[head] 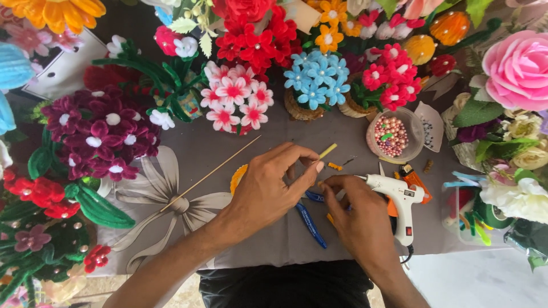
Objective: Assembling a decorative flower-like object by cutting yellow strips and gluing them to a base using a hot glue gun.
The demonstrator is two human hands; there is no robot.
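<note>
left grip pinched shut, thumb and forefinger closed on thin pale wooden stick, which runs slantwise from lower left up to a yellow-wrapped tip beside the fingers. right grip curled closed just beneath, fingertips touching the stick's underside near the same pinch; cannot tell whether anything else sits inside it. white hot glue gun standing just right of the right grip, nozzle pointing left toward the fingers, orange stand behind it. blue-handled pliers lying on grey cloth-covered surface between the two wrists, partly hidden. small orange snippets scattered near the stick tip. clear round tub of pink and cream beads farther back on the right. behind everything, rows of fuzzy wire flowers: pink-and-white blossoms, light blue blossoms, red blossoms, dark maroon blossoms at left, large pink rose at right edge. big bow print on the cloth under the left forearm.
</note>
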